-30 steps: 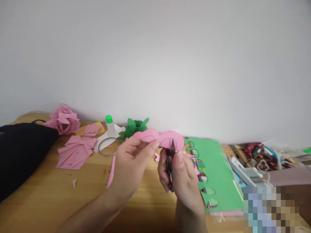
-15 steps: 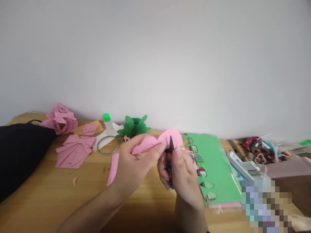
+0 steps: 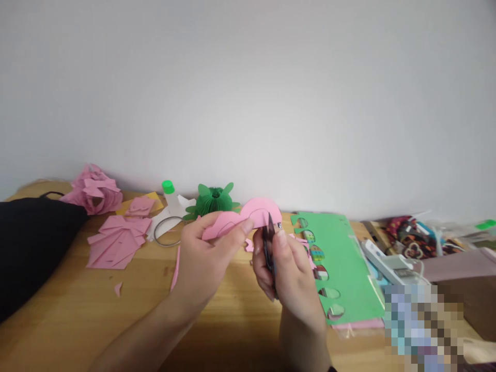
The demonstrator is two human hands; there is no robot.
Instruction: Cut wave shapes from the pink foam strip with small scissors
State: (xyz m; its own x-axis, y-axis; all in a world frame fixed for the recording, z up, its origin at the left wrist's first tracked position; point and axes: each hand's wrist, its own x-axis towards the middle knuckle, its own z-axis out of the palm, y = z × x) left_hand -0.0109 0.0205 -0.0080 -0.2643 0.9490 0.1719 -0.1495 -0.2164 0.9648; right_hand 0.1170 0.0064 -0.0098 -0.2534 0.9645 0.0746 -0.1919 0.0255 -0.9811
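Plain wall point(image 3: 248, 103) rises behind a wooden table point(image 3: 236, 320) where a green paper ball point(image 3: 214, 202) sits. The left hand point(image 3: 211, 248) pinches pink paper point(image 3: 261, 207) between thumb and fingers, just in front and right of that ball; the right hand point(image 3: 290, 271) curls its fingers round scissors point(image 3: 270, 232) that overlap the paper. Left of the ball stands a glue stick point(image 3: 169, 195).

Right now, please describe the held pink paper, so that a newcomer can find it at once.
Above the wooden table, find the left hand. It pinches the pink paper, which the scissors overlap. Unlike the pink pieces on the table, this one is held up, with rounded lobes.
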